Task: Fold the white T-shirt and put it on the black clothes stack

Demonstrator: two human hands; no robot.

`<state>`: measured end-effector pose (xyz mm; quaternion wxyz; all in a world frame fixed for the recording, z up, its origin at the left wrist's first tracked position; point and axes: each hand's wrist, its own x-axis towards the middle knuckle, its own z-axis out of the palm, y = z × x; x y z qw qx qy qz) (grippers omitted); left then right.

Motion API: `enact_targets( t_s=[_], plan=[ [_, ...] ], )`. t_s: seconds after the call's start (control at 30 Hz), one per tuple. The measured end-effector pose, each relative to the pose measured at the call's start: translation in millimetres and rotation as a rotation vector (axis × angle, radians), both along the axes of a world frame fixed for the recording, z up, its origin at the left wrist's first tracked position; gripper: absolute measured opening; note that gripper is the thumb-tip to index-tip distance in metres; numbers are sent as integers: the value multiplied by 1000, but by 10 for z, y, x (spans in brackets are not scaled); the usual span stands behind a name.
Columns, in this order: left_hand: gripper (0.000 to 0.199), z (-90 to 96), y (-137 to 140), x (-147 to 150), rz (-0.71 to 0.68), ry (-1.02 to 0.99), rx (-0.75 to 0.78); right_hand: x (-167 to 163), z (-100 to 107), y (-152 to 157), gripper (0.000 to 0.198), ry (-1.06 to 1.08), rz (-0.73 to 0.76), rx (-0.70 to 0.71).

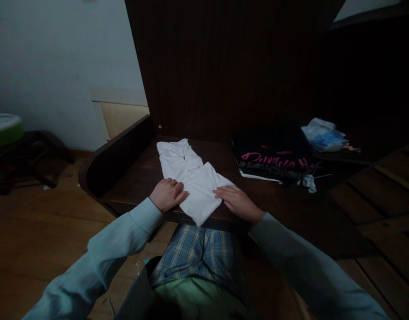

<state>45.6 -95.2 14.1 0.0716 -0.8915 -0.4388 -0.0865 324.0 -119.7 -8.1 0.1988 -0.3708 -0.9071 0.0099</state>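
Our left hand [167,194] and right hand [236,201] press flat, fingers open, gripping nothing, on the soft, light white cloth [192,180]; we'd pinch its edges

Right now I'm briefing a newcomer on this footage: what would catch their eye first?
The white garment, bright on the dark wooden surface, with the left hand and right hand pressed flat on its near end. Behind it on the right lies a folded black garment with pink lettering.
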Motion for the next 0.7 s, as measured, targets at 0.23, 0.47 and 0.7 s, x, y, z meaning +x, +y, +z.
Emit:
enact_targets(
  t_s=[0.23,0.47,0.7],
  plan=[
    [36,-108,4,143,-190,-281,-19,59,271,67,33,86,-335,-20],
    [50,-377,168,107,-55,-206,-129,-493,44,26,53,-59,-239,-145],
    [57,-415,188,-353,214,-266,-66,-483,-59,29,56,-168,-275,-191]
  ],
)
